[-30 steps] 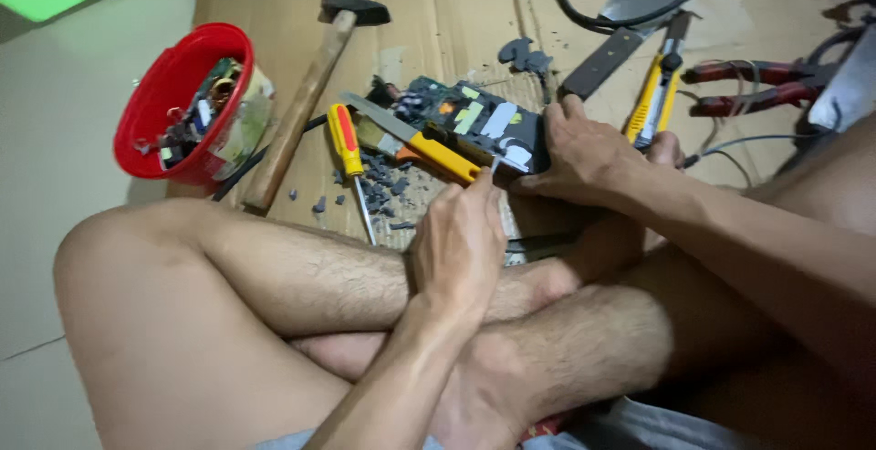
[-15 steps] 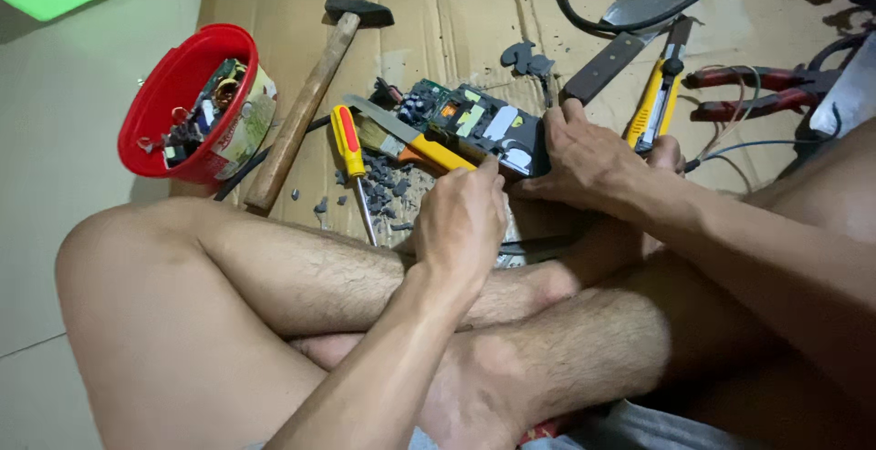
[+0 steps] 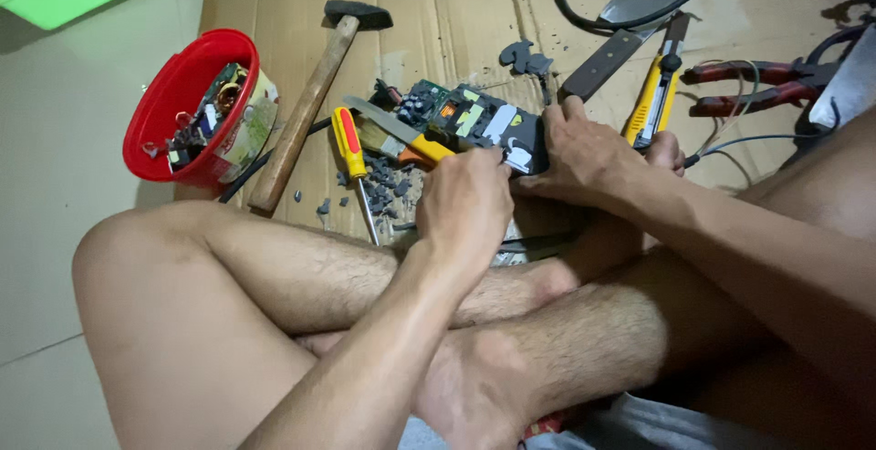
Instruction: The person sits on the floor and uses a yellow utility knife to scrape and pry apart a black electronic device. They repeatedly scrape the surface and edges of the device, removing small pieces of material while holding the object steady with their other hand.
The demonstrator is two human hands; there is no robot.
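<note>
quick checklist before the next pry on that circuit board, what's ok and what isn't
1. Green circuit board in black casing pinned down: ok, right hand grips its end.
2. Left hand on the board's near edge: ok; what its fingers pinch, cannot tell.
3. Yellow-handled blade tool seated under the board: cannot tell, its tip is hidden.
4. Red-and-yellow screwdriver within reach: ok, beside the board.
5. Bare legs away from the grey plastic fragments: not ok, the fragments lie beside them.
</note>
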